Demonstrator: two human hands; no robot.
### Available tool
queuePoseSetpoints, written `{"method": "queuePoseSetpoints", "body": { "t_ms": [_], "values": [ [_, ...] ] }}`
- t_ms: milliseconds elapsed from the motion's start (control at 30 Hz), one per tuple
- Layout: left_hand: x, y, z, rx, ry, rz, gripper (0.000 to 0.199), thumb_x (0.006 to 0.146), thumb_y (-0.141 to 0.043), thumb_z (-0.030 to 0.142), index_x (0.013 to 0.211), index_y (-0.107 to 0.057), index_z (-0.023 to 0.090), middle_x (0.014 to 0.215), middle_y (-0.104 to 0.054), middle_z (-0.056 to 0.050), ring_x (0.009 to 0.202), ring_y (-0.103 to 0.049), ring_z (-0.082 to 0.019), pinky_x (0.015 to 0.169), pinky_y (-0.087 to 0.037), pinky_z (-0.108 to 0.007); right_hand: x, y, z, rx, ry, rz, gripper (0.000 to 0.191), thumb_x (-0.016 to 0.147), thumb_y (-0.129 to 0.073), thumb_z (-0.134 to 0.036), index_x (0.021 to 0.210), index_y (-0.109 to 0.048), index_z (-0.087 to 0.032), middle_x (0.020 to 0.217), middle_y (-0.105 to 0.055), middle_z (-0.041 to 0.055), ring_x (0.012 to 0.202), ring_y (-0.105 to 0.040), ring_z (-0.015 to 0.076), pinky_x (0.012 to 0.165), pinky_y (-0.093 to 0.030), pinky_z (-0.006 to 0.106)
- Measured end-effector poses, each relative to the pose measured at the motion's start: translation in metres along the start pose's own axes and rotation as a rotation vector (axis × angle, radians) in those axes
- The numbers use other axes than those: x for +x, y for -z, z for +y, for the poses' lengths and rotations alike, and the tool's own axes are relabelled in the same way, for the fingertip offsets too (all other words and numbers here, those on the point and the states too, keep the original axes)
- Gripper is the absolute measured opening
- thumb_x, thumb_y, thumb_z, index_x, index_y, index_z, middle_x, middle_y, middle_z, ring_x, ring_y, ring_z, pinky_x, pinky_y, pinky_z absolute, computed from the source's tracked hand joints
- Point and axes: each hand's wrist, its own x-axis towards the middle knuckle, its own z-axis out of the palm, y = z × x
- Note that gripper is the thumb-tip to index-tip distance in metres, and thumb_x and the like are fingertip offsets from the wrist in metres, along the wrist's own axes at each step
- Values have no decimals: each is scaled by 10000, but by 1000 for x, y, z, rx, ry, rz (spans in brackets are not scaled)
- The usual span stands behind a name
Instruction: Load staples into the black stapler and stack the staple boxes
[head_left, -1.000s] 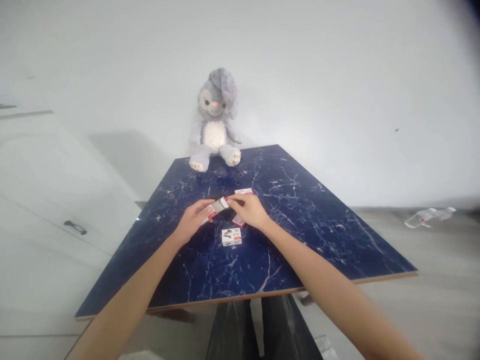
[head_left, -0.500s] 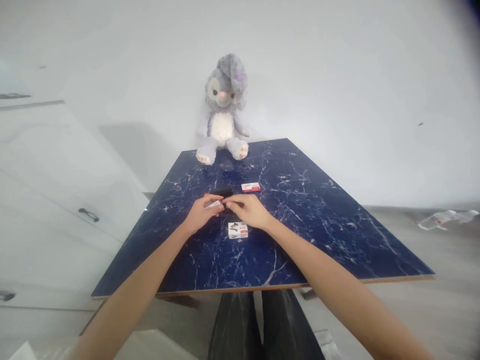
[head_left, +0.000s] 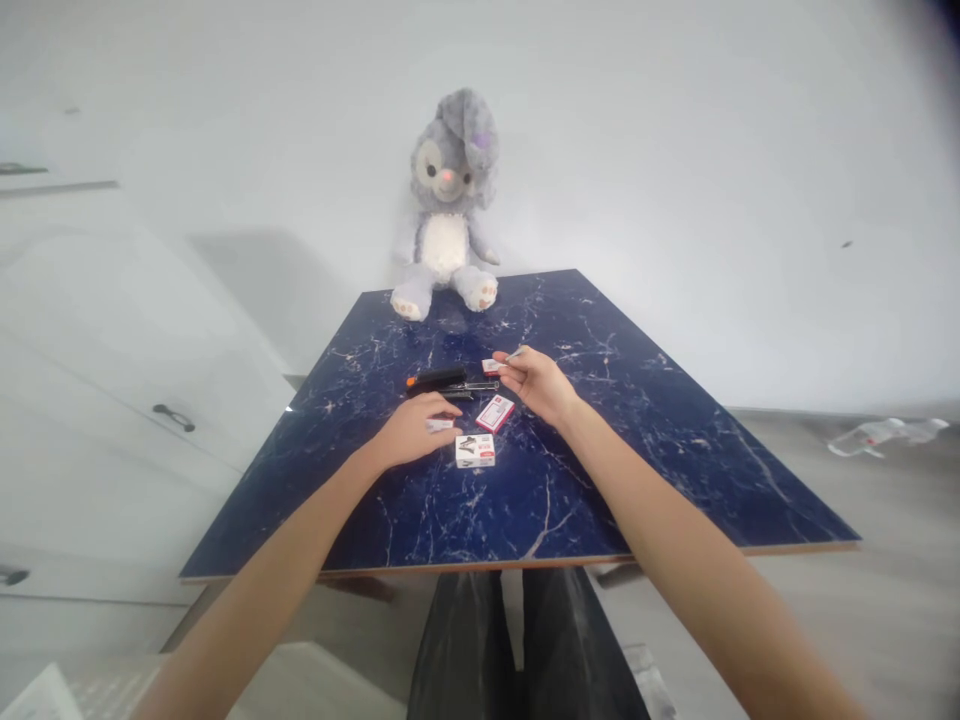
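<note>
Blue marbled surface (head_left: 615,450) carries a stapler (head_left: 442,381) and staple boxes. Left hand (head_left: 411,437) fingers clamp a small box (head_left: 439,425); right hand (head_left: 538,383) fingers pinch a staple strip (head_left: 514,353).

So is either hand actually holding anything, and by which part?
The right hand pinches a small thin silvery piece by one end at its fingertips. The left hand rests over a small white box on the table; whether it grips it cannot be told.

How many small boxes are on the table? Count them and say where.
3, maybe more hidden: one nearest, one red-faced behind it, one by the right hand.
</note>
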Motion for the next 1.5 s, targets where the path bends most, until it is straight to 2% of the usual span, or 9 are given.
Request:
{"method": "queuePoseSetpoints", "body": {
  "t_ms": [167,433,567,700,867,967,1200,1333,1500],
  "values": [
    [-1,8,-9,-83,139,84,312,853,-642,455,1044,-748,233,1010,-735,-59,839,-659,-206,842,-516,-338,1,6,-1,24,-21,29,271,644,-757,-235,724,-500,-209,893,-727,21,683,-680,129,626,-576,231],
    [-3,18,-33,-180,308,461,287,888,-576,426,931,-716,179,761,-738,-36,615,-637,-149,656,-508,-258,11,24,2,-133,-1,121,360,648,-826,-286,729,-486,-198,776,-701,3,487,-534,62,431,-444,161],
    [-2,19,-38,-167,358,503,285,891,-555,416,930,-719,187,770,-734,-25,646,-651,-150,669,-512,-253,18,37,3,-191,19,294,440,604,-879,-386,695,-496,-189,736,-679,11,514,-562,75,464,-490,174],
    [-1,20,-42,-48,324,538,273,887,-564,417,916,-731,202,899,-747,-33,789,-678,-176,791,-527,-288,18,40,6,-304,71,276,396,642,-849,-445,735,-572,-178,708,-665,1,547,-581,88,541,-527,198],
    [0,21,-47,3,206,443,394,835,-651,417,1182,-680,232,1314,-634,-63,1141,-618,-239,933,-523,-339,11,29,9,-760,245,188,292,719,-792,-435,837,-682,-192,788,-714,10,669,-636,138,666,-531,251],
    [-1,19,-51,-37,242,302,467,855,-640,419,1290,-629,250,1298,-654,-53,1131,-637,-243,1008,-500,-381,8,17,14,-903,347,84,241,755,-771,-394,911,-751,-212,859,-738,9,788,-668,156,783,-517,263],
    [-4,20,-59,-237,256,220,498,884,-606,520,1294,-642,240,1326,-646,-61,1121,-659,-248,1055,-477,-388,6,6,29,-963,190,41,226,746,-771,-316,949,-793,-220,859,-758,11,690,-670,157,670,-513,248],
    [-5,22,-57,-248,252,199,530,873,-607,559,1295,-643,241,1336,-641,-64,1134,-653,-257,1068,-464,-399,8,10,29,-995,190,26,213,739,-774,-303,940,-796,-237,901,-761,3,760,-685,162,714,-515,243],
    [-3,21,-58,-252,270,199,557,859,-611,582,1298,-642,240,1330,-644,-70,1117,-661,-264,1065,-465,-416,7,13,28,-983,170,-4,232,718,-782,-328,920,-795,-216,798,-742,1,682,-653,146,650,-493,226]
  ]
}}
